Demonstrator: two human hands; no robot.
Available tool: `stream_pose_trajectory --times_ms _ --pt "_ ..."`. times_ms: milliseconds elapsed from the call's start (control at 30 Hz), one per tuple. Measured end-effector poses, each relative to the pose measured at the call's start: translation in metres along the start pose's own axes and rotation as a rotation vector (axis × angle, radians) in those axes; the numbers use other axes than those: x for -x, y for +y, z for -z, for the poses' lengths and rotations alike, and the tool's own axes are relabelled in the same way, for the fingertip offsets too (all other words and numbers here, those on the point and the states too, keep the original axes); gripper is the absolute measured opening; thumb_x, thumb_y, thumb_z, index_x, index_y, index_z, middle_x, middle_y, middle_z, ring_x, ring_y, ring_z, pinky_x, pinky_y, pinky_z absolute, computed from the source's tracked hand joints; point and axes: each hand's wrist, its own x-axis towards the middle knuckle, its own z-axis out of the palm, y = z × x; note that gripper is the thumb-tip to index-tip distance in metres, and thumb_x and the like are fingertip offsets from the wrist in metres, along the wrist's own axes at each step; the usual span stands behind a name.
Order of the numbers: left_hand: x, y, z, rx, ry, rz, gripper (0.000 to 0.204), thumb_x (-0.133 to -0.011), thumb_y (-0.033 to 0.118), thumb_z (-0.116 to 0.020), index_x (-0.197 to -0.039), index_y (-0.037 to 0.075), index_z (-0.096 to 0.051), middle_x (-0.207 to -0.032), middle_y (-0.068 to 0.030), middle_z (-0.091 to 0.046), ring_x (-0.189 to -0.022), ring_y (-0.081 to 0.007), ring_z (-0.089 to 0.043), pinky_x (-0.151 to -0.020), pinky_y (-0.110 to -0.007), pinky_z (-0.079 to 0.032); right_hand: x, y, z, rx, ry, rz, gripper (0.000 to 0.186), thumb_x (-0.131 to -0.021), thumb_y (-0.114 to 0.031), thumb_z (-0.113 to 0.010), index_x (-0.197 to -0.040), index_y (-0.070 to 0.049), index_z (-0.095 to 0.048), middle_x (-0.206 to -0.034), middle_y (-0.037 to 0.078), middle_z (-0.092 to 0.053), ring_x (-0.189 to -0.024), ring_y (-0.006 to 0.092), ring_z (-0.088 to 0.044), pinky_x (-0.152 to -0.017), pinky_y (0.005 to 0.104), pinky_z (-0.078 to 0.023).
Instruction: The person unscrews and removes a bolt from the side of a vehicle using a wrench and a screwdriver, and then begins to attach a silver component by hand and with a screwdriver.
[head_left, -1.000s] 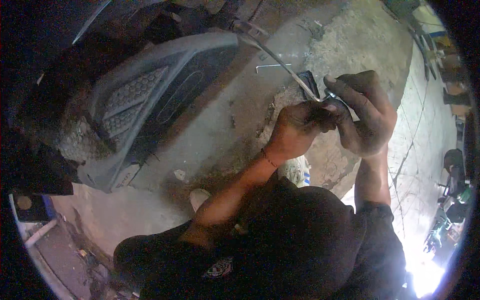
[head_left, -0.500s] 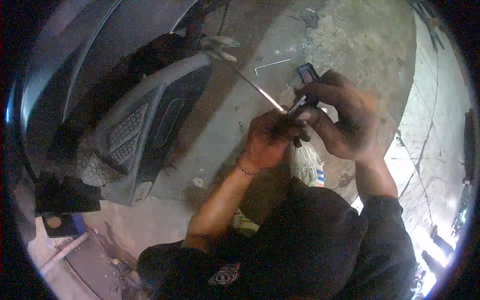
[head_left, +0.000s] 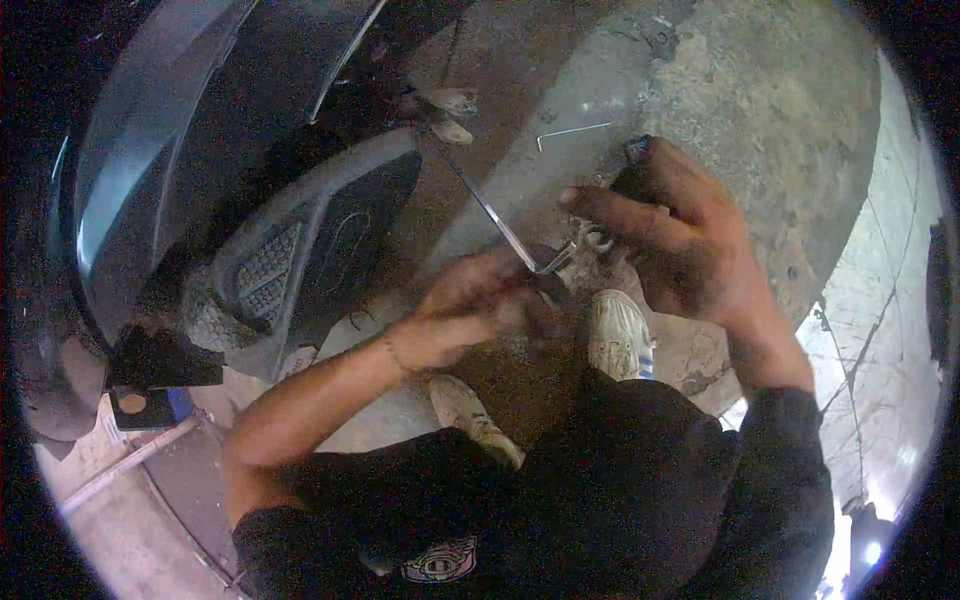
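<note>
Head view: the left hand (head_left: 480,305), blurred, has its fingers closed on the bent metal key (head_left: 501,221) near its bend; its short end points toward the half-open right hand (head_left: 685,235), whose hold I cannot tell.

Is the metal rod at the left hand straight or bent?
Bent: the metal rod runs straight along its long part, then turns sharply beside the left hand.
</note>
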Motion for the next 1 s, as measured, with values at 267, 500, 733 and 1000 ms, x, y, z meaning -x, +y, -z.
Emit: stream_pose_trajectory --times_ms 267,500,733,1000 --pt "-0.011 0.033 -0.017 0.312 0.087 -0.096 0.057 -0.081 0.025 -0.071 -0.13 0.009 -0.045 -0.115 -0.0092 -0.06 -0.109 -0.0243 -0.059 -0.078 -0.031 -0.053 -0.026 0.001 0.021 -0.039 -0.094 0.186 0.051 -0.059 -0.009 -0.07 -0.11 -0.013 -0.067 -0.071 0.006 -0.051 -0.065 0.0265 -0.052 -0.059 0.0366 -0.043" --pt "-0.015 0.037 -0.018 0.222 0.101 -0.099 0.042 -0.081 0.018 -0.071 -0.116 0.008 -0.049 -0.103 -0.0071 -0.062 -0.097 -0.0223 -0.061 -0.068 -0.032 -0.054 -0.027 0.012 0.014 -0.151 -0.203 0.244 0.048 -0.066 -0.012 -0.072 -0.113 -0.008 -0.065 -0.077 0.009 -0.057 -0.07 0.0282 -0.056 -0.061 0.0382 -0.044" --pt "-0.021 0.029 -0.013 0.197 0.135 -0.156 0.029 -0.083 0.015 -0.072 -0.103 0.006 -0.053 -0.092 -0.0052 -0.064 -0.081 -0.0151 -0.061 -0.065 -0.029 -0.051 0.004 -0.012 -0.011 -0.362 -0.162 -0.179 0.043 -0.082 -0.022 -0.068 -0.12 -0.004 -0.059 -0.077 0.015 -0.059 -0.069 0.0311 -0.059 -0.067 0.0367 -0.047" --pt "-0.033 0.025 -0.02 0.215 0.169 -0.275 0.027 -0.078 0.012 -0.076 -0.096 0.007 -0.057 -0.087 -0.0019 -0.062 -0.076 -0.0115 -0.057 -0.066 -0.025 -0.046 0.022 -0.044 -0.043 -1.177 0.226 -0.903 0.047 -0.087 -0.037 -0.064 -0.118 -0.002 -0.057 -0.106 0.008 -0.061 -0.091 0.0161 -0.057 -0.076 0.0298 -0.047"
